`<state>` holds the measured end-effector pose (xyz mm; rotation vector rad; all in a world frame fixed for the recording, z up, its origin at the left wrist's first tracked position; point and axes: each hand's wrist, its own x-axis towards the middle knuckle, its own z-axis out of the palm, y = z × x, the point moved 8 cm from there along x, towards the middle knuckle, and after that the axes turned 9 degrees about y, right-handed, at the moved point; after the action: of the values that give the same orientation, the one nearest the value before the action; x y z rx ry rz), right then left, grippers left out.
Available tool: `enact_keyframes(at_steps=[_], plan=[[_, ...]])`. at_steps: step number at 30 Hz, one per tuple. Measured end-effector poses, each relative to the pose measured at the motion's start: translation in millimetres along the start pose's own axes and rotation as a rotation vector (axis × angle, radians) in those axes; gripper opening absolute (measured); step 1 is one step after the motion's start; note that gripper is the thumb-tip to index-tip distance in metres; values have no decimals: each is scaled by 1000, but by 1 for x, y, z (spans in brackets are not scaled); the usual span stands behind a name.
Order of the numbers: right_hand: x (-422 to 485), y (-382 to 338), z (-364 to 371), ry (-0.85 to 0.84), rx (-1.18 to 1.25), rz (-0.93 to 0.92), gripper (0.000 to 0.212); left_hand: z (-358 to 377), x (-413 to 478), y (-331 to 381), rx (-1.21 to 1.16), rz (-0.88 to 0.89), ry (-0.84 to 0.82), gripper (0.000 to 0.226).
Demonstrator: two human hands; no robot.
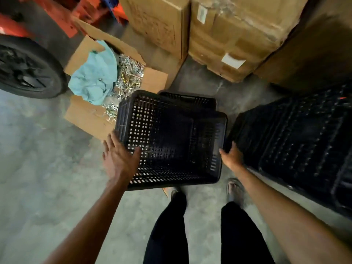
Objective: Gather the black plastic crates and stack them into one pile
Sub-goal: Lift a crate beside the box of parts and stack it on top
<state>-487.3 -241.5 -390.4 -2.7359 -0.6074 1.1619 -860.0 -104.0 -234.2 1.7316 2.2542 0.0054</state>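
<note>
Okay, nearest: person's legs (165,231) in black trousers, standing on the concrete floor (47,168), one sandalled foot (235,188) showing.

Just ahead of the feet is the perforated black crate (171,138), open side up and tilted. It sits skewed on a lower black crate (188,99), whose rim pokes out past the top one's far edge.

Left hand (119,159) rests on the near-left corner of the perforated black crate. Its fingers (111,140) are straight and spread along the outer wall, with the thumb laid over the rim into the crate.

Right hand (232,156) grips the right rim near the near-right corner, thumb on the rim. Its fingers are curled down into the narrow gap on the outside, tips hidden.

Just right of that hand is a side crate stack (297,141), black, ribbed face up, lying at an angle on the floor.

Farther left, an open cardboard box (89,119) touches the perforated black crate's far-left corner. It holds loose metal hardware (129,73) and a teal cloth (93,79).

A black tyre (24,69) is at the left edge, with orange machinery (57,14) behind it.

At the far end, large sealed cartons (236,35) stand side by side.
</note>
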Motion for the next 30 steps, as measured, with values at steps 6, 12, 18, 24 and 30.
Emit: enact_keyframes(at_steps=[6,12,18,24,30], plan=[[103,39,84,-48,288,198,71,57,31,-18,-53,-54,114,58],[112,52,121,-121,647,243,39,54,46,-24,-107,-9,246,12],[79,39,77,-82,693,218,33,29,65,-39,-88,-41,125,15],[-13,-12,-18,-9,596,181,41,-63,72,-67,-103,-112,26,13],[-128,-139,-164,185,162,-180,48,-231,78,-64,54,14,-20,27]])
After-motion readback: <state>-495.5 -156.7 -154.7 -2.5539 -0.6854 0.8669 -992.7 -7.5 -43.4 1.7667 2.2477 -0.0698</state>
